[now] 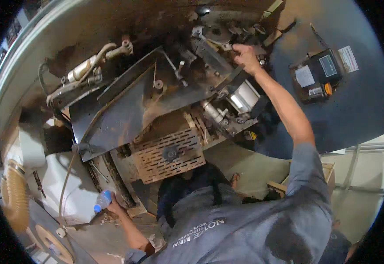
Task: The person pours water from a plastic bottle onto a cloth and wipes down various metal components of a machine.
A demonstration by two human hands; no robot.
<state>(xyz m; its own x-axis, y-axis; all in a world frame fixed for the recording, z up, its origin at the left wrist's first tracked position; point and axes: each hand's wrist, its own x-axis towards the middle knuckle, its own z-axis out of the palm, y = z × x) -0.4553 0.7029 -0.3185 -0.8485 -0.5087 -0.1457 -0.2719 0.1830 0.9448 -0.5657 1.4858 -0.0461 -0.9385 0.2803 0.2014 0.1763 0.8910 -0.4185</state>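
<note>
At the lower left, my left hand (114, 205) is wrapped round a small clear plastic bottle (105, 198) with a blue cap. The bottle is tilted, its cap toward a white plastic container (71, 189). My right arm stretches far across the machine. At its end my right hand (247, 58) is closed at a small pale metal piece (227, 46), whose kind I cannot make out. Dark, dusty machine parts (216, 34) surround those fingers. Between my hands lies a large dark metal plate (121, 112), slanting across the open machine.
A slotted metal panel (167, 156) with a dark knob is close to my body. Right of it sits a silver motor-like cylinder (244, 97). A black box (326, 66) rests on the large round dark surface (284, 127). A ribbed beige hose (15, 196) hangs at far left.
</note>
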